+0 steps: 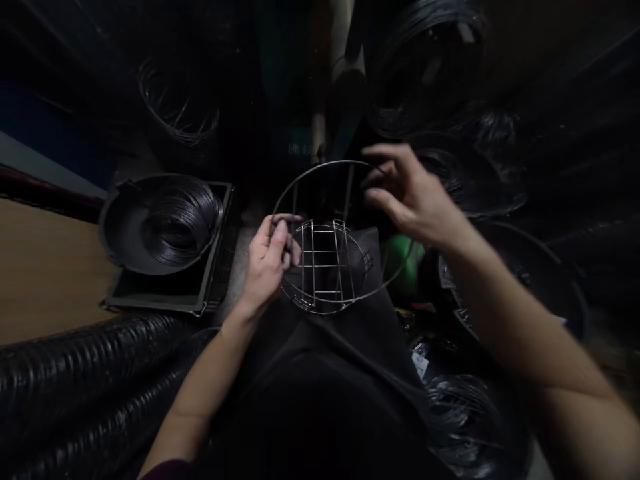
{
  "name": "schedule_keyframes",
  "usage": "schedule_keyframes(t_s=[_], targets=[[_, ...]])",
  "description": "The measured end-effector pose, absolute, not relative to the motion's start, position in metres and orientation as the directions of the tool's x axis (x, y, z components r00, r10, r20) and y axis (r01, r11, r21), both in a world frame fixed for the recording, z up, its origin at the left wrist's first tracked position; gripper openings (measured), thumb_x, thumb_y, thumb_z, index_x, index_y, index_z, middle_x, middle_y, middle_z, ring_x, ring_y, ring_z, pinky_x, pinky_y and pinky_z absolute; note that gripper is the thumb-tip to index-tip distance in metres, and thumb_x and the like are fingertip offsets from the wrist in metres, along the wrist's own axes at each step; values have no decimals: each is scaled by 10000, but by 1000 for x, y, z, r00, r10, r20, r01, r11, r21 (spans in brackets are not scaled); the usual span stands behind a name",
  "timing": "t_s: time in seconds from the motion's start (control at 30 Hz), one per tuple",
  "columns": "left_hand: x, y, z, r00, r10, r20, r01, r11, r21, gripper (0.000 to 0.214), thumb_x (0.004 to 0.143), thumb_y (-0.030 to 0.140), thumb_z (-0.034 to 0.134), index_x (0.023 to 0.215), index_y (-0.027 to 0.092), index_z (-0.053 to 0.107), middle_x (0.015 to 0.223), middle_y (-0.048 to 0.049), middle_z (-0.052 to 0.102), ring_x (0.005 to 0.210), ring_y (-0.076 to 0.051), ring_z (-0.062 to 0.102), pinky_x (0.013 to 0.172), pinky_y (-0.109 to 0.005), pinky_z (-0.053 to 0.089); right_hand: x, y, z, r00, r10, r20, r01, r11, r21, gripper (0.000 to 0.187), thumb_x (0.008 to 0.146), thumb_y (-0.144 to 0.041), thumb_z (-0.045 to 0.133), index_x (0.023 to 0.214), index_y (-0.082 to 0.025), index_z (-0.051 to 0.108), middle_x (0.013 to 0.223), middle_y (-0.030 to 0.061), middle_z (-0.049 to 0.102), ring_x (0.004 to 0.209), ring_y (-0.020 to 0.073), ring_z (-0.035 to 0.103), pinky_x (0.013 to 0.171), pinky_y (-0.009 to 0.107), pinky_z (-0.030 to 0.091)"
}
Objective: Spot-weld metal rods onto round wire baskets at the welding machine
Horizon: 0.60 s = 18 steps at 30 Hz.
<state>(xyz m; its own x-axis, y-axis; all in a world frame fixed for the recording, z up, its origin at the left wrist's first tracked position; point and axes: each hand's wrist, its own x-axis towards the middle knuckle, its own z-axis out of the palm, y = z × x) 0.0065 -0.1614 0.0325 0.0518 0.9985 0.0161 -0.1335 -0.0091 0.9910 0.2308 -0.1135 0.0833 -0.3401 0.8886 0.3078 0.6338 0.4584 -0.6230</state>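
My left hand (pixel 267 260) is closed with thumb and fingers around the left side of a large thin wire ring (pixel 301 176). My right hand (pixel 407 193) is at the ring's upper right, slightly smeared by motion. Its thumb and fingers are apart, and the ring's edge passes close to the fingertips. Beneath the ring, a round wire rack (pixel 314 266) with crossed bars rests over my dark-covered lap. Just beyond the rack stands a machine with a narrow metal rod (pixel 319 137) pointing down toward the ring.
On the left, a dark basin (pixel 117 243) holding a coil of wire (pixel 180 220) sits on a crate (pixel 200 297). Several dark basins with wire pieces stand to the right, near a green object (pixel 403 260). Black-wrapped rolls (pixel 90 367) lie at lower left.
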Motion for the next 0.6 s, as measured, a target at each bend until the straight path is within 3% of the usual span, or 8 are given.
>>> schedule_keyframes(t_s=[0.07, 0.13, 0.2, 0.3, 0.4, 0.6], targets=[[-1, -166, 8, -24, 998, -56, -113, 53, 992, 268, 969, 416, 493, 1120, 205, 564, 556, 69, 483, 396, -53, 378, 389, -169, 272, 239, -126, 45, -195, 944, 266, 626, 328, -707, 390, 944, -351, 506, 1295, -189, 561, 899, 37, 645, 709, 153, 583, 703, 337, 517], [-8, -168, -12, -70, 995, -66, 83, 72, 994, 274, 954, 337, 514, 1189, 204, 564, 608, 51, 567, 459, -70, 471, 470, -176, 381, 243, -136, 13, -66, 965, 252, 664, 232, -711, 331, 959, -342, 459, 1197, -197, 638, 880, 46, 656, 735, 166, 592, 708, 329, 502], [-13, -169, -24, -103, 994, -32, 356, 66, 932, 304, 933, 266, 535, 1224, 200, 596, 799, -10, 700, 659, -117, 634, 667, -228, 505, 242, -139, -10, -25, 965, 261, 721, 198, -664, 306, 946, -319, 469, 1123, -207, 691, 849, 54, 646, 741, 177, 593, 712, 329, 492], [-14, -172, -29, -106, 994, -11, 623, 75, 778, 348, 933, 243, 536, 1267, 197, 619, 1106, -79, 734, 957, -222, 707, 899, -343, 530, 237, -134, -26, -37, 967, 253, 791, 183, -583, 295, 913, -265, 492, 1081, -211, 729, 791, 56, 593, 689, 175, 557, 679, 326, 472], [-11, -178, -29, -96, 995, -11, 714, 77, 696, 370, 956, 262, 515, 1306, 185, 606, 1174, -96, 721, 1036, -264, 705, 950, -388, 534, 234, -128, -31, -51, 971, 234, 810, 177, -559, 308, 901, -240, 492, 1089, -213, 734, 795, 55, 566, 674, 169, 533, 655, 317, 450], [-12, -190, -44, -77, 996, 49, 739, 24, 673, 395, 948, 312, 570, 1312, 162, 610, 1217, -108, 704, 1049, -266, 703, 972, -387, 545, 234, -129, -35, -85, 965, 247, 814, 210, -542, 306, 896, -227, 486, 1064, -189, 739, 806, 65, 581, 708, 181, 566, 681, 327, 477]])
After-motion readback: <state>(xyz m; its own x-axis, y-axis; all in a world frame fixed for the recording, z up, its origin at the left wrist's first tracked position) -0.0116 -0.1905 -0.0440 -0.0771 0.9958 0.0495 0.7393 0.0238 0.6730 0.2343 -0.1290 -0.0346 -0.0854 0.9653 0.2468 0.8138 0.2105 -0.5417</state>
